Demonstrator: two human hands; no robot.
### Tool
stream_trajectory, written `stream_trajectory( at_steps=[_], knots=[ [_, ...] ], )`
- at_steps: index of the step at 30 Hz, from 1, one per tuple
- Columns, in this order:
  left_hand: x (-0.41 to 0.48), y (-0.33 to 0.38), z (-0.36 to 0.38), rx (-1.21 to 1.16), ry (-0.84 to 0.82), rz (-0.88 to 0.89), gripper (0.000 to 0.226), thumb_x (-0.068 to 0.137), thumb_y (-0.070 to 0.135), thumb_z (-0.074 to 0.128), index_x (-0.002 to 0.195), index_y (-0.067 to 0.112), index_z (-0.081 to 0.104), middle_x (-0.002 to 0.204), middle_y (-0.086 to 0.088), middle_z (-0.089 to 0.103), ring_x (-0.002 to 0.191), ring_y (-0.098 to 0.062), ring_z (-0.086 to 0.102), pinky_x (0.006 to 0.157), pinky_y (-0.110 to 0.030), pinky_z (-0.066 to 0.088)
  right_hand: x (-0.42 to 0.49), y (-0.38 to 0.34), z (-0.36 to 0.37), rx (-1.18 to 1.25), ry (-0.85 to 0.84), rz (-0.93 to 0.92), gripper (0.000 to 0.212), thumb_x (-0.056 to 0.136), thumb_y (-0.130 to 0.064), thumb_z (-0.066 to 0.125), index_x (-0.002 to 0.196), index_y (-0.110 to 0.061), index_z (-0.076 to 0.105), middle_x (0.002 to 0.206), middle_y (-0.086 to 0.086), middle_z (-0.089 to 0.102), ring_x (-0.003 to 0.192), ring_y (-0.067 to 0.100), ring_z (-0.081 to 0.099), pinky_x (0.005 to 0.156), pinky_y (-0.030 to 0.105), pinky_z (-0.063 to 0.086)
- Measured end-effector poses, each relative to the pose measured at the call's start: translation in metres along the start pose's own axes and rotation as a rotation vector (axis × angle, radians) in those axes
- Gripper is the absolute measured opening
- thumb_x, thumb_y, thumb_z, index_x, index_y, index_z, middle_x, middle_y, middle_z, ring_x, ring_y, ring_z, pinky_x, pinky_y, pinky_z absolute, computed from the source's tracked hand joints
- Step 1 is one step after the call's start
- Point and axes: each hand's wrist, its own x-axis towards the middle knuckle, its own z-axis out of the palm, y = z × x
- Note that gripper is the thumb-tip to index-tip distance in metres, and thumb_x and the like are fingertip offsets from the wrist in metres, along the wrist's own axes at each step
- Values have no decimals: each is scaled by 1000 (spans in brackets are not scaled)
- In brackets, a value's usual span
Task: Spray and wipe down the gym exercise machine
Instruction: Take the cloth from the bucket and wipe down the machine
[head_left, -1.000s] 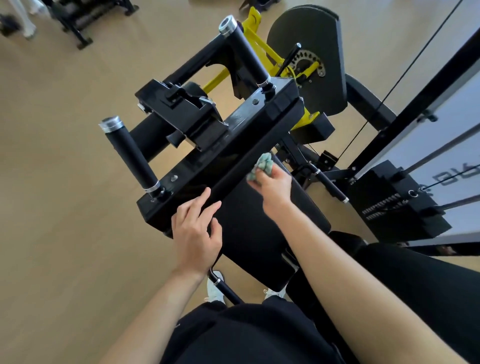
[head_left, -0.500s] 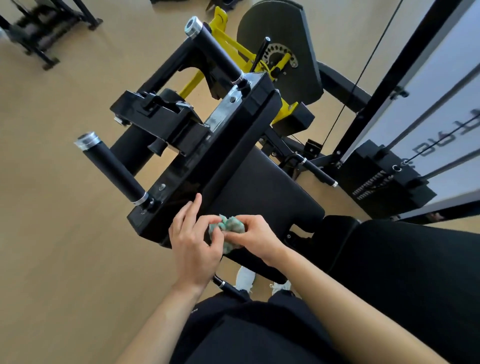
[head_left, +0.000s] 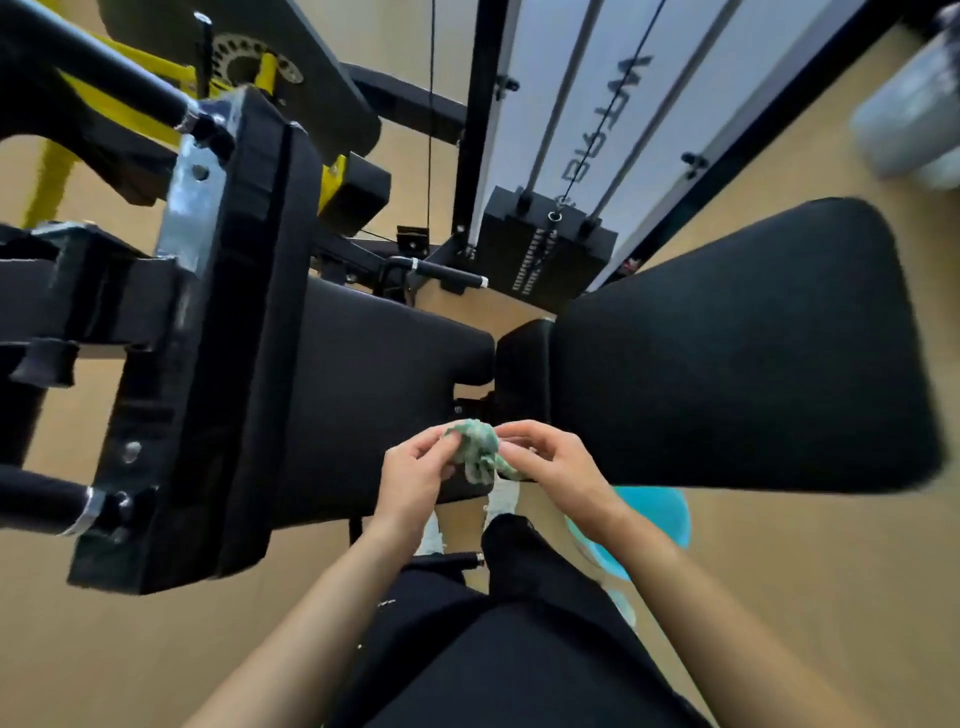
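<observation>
My left hand (head_left: 415, 478) and right hand (head_left: 558, 467) both pinch the bunched green cloth (head_left: 480, 452) between them, just over the seat pad's (head_left: 363, 395) near corner. Nothing is being wiped now. I judge I'm refolding it, with the back pad (head_left: 737, 353) right of the seat pad likely unwiped.

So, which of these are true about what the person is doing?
1. The left hand and right hand both hold the cloth. True.
2. The cloth is red. False: it is green.
3. The cloth is wiping the weight stack. False: it is held by the near edge of a black pad.
4. The machine has yellow parts. True.
</observation>
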Motion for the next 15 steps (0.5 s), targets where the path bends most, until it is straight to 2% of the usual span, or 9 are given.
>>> stream_trajectory(
  at_steps=[2, 3, 6, 9, 11, 15],
  knots=[
    [3, -5, 8, 22, -43, -2, 21, 102, 12, 60, 106, 15, 80, 100, -2, 80, 99, -16, 75, 85, -28, 59, -14, 14, -2, -18, 117, 57, 15, 95, -26, 72, 108, -21, 76, 102, 0, 77, 98, 12, 71, 90, 31, 58],
    [3, -5, 12, 40, -64, 8, 20, 102, 10, 60, 103, 12, 80, 97, -5, 80, 95, -18, 75, 79, -27, 60, -21, 20, -3, -38, 164, 91, 19, 91, -30, 76, 109, -23, 75, 101, -2, 76, 97, 9, 70, 91, 32, 57],
    [1, -4, 27, 152, -150, 78, 14, 97, 11, 67, 95, 13, 81, 90, -8, 79, 89, -23, 76, 75, -32, 61, -37, 37, -3, -179, 250, 126, 57, 76, -51, 84, 126, -34, 64, 113, -12, 69, 112, 5, 60, 99, 29, 50],
    [-5, 1, 47, 236, -241, 138, 6, 91, 17, 77, 91, 11, 80, 86, -6, 79, 85, -22, 77, 75, -36, 62, -46, 42, -1, -315, 344, 92, 77, 61, -72, 74, 130, -39, 59, 120, -15, 58, 117, 10, 47, 98, 31, 45],
    [-8, 7, 63, 297, -283, 198, 12, 88, 20, 81, 90, 8, 79, 85, -6, 79, 83, -21, 78, 73, -36, 63, -50, 43, -4, -323, 450, 59, 69, 63, -69, 74, 123, -38, 62, 115, -12, 56, 112, 13, 46, 94, 35, 47],
    [-16, 17, 96, 411, -318, 317, 17, 85, 25, 84, 80, 10, 78, 76, -3, 76, 75, -22, 75, 66, -33, 61, -64, 50, -25, -300, 622, -3, 34, 80, -43, 78, 110, -31, 66, 106, -9, 58, 100, 15, 48, 86, 39, 50]
  ],
)
